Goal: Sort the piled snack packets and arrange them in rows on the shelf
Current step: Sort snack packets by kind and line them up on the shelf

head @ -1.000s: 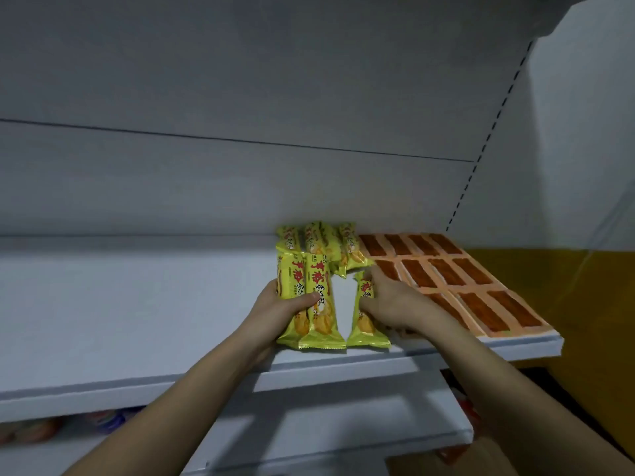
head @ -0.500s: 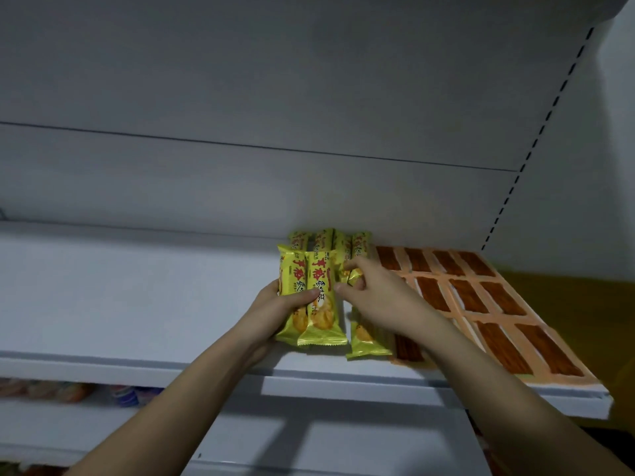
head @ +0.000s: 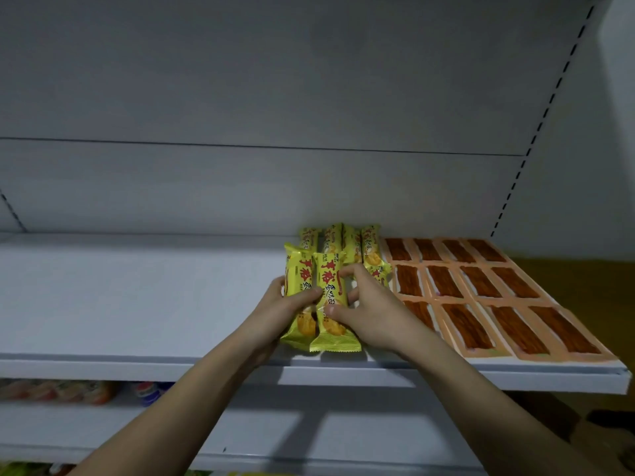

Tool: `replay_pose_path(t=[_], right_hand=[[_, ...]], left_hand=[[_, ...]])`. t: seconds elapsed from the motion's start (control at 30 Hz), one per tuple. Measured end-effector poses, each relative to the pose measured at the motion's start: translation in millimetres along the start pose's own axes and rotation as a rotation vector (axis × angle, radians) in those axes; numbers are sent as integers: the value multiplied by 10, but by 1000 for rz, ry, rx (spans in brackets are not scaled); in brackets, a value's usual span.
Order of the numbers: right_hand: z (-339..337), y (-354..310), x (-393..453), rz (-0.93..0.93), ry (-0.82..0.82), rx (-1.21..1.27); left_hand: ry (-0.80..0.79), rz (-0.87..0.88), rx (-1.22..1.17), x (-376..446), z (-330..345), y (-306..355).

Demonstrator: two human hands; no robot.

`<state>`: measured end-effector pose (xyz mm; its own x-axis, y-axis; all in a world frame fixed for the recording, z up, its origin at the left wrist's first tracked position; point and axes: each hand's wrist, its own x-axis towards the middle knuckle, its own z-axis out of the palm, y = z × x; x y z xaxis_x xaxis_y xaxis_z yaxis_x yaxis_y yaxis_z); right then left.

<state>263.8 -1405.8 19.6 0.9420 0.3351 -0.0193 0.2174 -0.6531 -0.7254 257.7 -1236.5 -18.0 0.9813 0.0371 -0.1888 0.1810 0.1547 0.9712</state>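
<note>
On the shelf point(head: 137, 304), the left hand point(head: 281, 310) grips two yellow packets point(head: 311, 297) side by side, thumb over their fronts and fingers curled behind, apparently so they stay aligned as a pair while they are squared up. The right hand point(head: 369, 312) pinches the right one of the pair, thumb on its face near the middle and fingers at its right edge, probably to pull it off or nudge it into a gap to the right. Both hands are thus closed on packets, neither one free. Behind them a back row point(head: 340, 242) of the same yellow packets lies against the rear wall, and one more packet point(head: 376, 273) peeks out past the right fingers. Further right the orange packets point(head: 481, 286) already lie flat in neat rows (sorted by kind, it seems), so the yellow block is being built just beside them. The front row looks unfinished; the held packets overhang the shelf edge slightly and could slip off if released there.
</note>
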Motion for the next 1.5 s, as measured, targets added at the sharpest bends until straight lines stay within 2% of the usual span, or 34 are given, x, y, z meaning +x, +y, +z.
replay_pose_path(t=[0.1, 0.17, 0.37, 0.63, 0.8, 0.93, 1.37, 1.5], right_hand=[[8, -27, -46, 27, -1, -146], [27, -70, -73, 37, -36, -288], [141, -181, 3, 105, -86, -525], [233, -210, 174, 137, 12, -662], [298, -203, 214, 31, 26, -679], [308, -165, 229, 56, -15, -702], [208, -63, 232, 57, 19, -692], [164, -28, 170, -6, 153, -648]], left_hand=[[162, 15, 162, 60, -160, 49], [190, 13, 190, 81, -250, 99], [133, 52, 317, 26, -303, 126], [112, 141, 455, -9, -308, 68], [122, 295, 697, 15, -308, 44], [102, 340, 775, -3, -261, 7], [5, 358, 925, -62, -91, -144], [16, 362, 957, -8, -22, -195]])
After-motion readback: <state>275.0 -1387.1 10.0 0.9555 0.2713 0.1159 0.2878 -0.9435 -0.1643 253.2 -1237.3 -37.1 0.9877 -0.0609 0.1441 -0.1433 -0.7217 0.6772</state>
